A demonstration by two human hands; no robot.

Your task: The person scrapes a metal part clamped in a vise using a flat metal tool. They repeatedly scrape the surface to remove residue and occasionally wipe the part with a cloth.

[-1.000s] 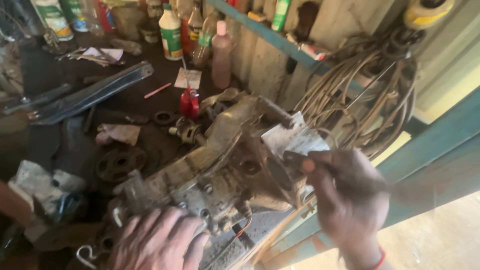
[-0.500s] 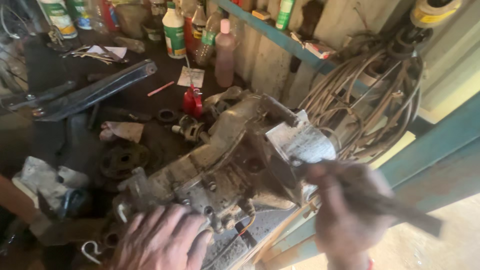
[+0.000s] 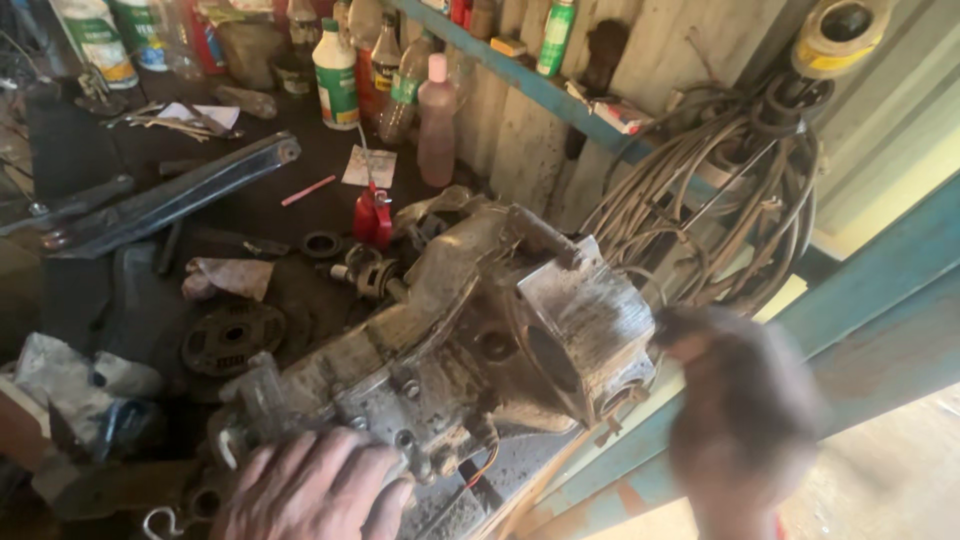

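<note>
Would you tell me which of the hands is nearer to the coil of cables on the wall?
The right hand: it is blurred, just below the cables. The left hand rests on the engine casing's near end, far from them.

a single head-worn view looks steeply down, close over the cluttered workbench [image 3: 90, 160] toward the wall.

The engine casing [image 3: 470, 350] is cast metal, dull grey, rough and caked with oily grime; its end cover [image 3: 590, 320] at three o'clock shows scuffed, brighter metal. The workbench [image 3: 100, 170] looks matt black and greasy. At twelve o'clock, a pink bottle [image 3: 437, 125] is smooth plastic. The cables [image 3: 700, 210] look like matt rubber.
</note>
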